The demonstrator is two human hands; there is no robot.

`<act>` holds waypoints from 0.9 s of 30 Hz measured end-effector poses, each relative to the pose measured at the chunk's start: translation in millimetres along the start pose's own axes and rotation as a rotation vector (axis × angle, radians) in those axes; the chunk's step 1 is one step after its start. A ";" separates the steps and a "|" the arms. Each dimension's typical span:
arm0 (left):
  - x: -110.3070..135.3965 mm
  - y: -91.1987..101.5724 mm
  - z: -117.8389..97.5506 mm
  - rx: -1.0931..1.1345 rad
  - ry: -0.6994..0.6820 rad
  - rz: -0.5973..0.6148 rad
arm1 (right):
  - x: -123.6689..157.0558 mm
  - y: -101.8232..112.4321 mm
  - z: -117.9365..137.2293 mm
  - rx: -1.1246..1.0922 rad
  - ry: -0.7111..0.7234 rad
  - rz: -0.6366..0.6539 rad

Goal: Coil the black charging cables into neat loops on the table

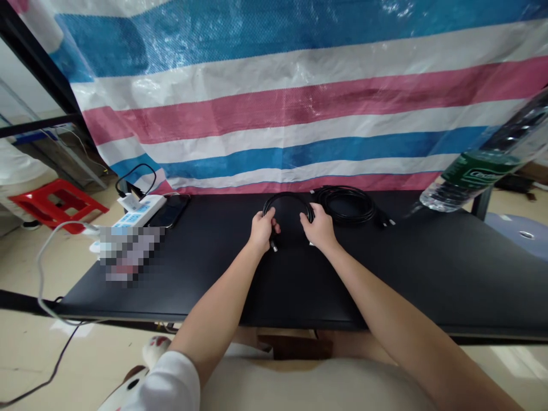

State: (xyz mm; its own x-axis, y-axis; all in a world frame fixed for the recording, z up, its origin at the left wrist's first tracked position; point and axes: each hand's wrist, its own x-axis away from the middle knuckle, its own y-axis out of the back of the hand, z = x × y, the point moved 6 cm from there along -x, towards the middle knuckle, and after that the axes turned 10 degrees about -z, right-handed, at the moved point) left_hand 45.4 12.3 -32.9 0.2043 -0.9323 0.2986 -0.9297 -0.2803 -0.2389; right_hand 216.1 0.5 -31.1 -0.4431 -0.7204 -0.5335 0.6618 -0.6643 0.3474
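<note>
A black cable (287, 194) arches between my two hands over the middle of the black table (205, 274). My left hand (262, 229) is closed around its left side, and a metal plug end (274, 246) sticks out below the fingers. On the other side my right hand (320, 227) grips the cable with thumb and fingers; a small light tip shows under it. Just behind and right of my right hand lies a second black cable (349, 220), coiled, with its plug ends (389, 222) pointing right.
At the left edge lie a white power strip (143, 212) with plugs, a dark phone (169, 212) and a blurred-out item (131, 254). A water bottle (471, 171) stands at the right. Striped sheeting (282, 114) hangs behind. A red stool (60, 202) is on the floor.
</note>
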 end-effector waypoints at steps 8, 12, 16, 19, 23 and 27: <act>-6.0 29.2 -16.2 -0.347 -0.243 -0.379 | 32.6 -32.0 23.2 0.422 0.308 0.539; -4.0 29.8 -33.2 -0.670 -0.409 -0.383 | 45.4 -40.7 29.7 0.573 0.308 0.737; -6.2 38.7 -41.6 -0.971 -0.406 -0.411 | 42.6 -48.2 34.9 0.647 0.257 0.765; -3.3 50.0 -49.5 -1.126 -0.470 -0.505 | 35.9 -61.5 41.8 0.667 0.238 0.740; 1.5 52.9 -52.2 -1.192 -0.595 -0.520 | 24.3 -85.1 48.7 0.634 0.214 0.644; -1.0 43.0 -46.6 -1.220 -0.659 -0.362 | 12.4 -101.4 49.1 0.486 0.250 0.483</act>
State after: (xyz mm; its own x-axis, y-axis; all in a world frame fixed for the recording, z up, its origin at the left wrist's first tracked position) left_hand -9.1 11.9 -0.5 0.2707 -0.8819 -0.3859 -0.4045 -0.4679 0.7858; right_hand 113.9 49.2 -35.1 0.0201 -0.9273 -0.3738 0.3793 -0.3388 0.8610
